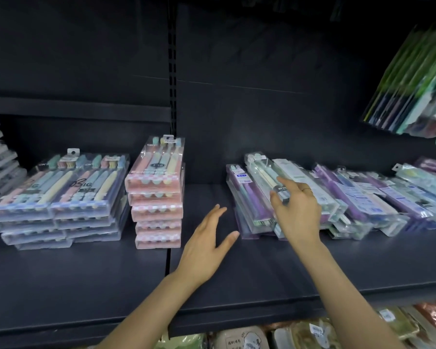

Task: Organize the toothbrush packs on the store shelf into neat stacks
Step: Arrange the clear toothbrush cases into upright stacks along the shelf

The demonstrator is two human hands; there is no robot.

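Head view. Dark shelf, two bays. Left bay looks done: pink packs in one squared stack, and pastel packs beside it in two side-by-side stacks, edges roughly flush. Right bay still to do: purple and teal packs lie fanned and overlapping in a loose slanted heap, none squared.

Right hand is on the left end of that heap, thumb and fingers pinching the near end of the top teal pack. Left hand hovers flat over the bare shelf between the pink stack and the heap, fingers straight and spread, holding nothing.

Judgement: roughly half sorted; the whole right heap remains.

Around: hanging packs upper right, blurred; more goods on the lower shelf. Overlapping neighbours may drag when one pack is lifted.
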